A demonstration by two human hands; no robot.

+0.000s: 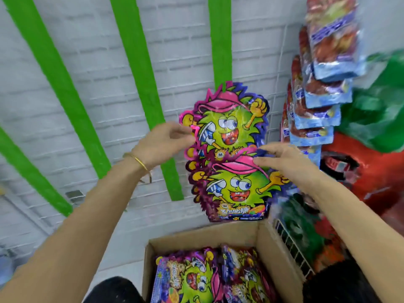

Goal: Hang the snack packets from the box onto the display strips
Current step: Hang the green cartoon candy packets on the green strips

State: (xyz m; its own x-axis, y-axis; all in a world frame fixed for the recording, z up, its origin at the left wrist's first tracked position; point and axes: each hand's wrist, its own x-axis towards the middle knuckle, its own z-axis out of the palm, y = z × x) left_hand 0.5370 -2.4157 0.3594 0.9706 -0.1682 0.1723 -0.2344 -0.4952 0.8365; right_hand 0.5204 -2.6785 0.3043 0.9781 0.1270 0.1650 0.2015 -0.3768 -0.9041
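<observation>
Head view. Step in hand looks like hanging, packet just being seated. Upper packet (229,123) hangs at the lower end of the rightmost green display strip (219,40). Lower packet (236,189) overlaps its bottom edge and sits just above the box (273,243). More snack packets (192,278) lie flat in the box, so plenty is left to do.

Left hand (166,141) is raised with the forearm reaching up and right, and its fingers (185,133) are curled, pinching the upper packet's left edge. Right hand (282,160) comes in from the right, palm down. Its fingers (260,160) are fairly straight and slightly spread, tips touching the lower packet's pink cap. Blur hides the thumb.

Next move, as a judgement: get the lower packet's top onto the strip's clip, then let go with both hands. After that, reach down into the box for another. The clip itself cannot be made out.
</observation>
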